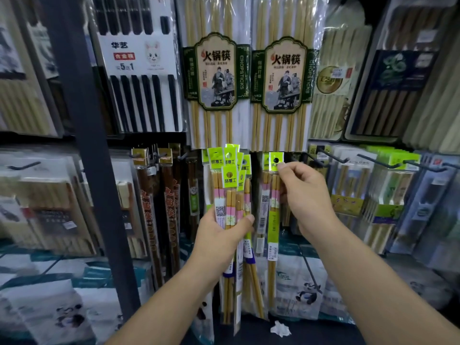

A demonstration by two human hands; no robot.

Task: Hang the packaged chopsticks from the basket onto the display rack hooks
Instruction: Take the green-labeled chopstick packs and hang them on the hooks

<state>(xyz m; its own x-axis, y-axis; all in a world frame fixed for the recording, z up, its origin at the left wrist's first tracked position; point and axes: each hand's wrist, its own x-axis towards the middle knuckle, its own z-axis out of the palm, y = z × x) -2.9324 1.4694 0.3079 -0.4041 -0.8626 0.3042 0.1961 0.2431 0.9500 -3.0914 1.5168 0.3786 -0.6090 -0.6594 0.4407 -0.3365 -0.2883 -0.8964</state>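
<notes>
left hand (224, 230) at lower centre of frame, clenched around a fanned bunch of chopstick packs (230, 192), lime-green header cards up, each with a punched hang hole. header print is chinese, too small to read reliably; qr code and barcode stickers visible on the sleeves.

right hand (302, 192) just right of centre, thumb and forefinger pinching the green header of a single pack (273, 207). its hole sits at the hook line; hook itself hidden behind the card, so can't tell if it's on. pack hangs straight down, barcode label on the sleeve beside it.

upper centre: two large packs (249, 73) side by side, green/cream label "火锅筷", "chopsticks" printed vertically on the edge.

upper left: black chopstick pack (139, 58), white card "华艺", red tag "合金筷", a "5" and "1" offer line, cat face graphic.

right of centre: bare black hooks (331, 156) sticking out of the rack.
</notes>
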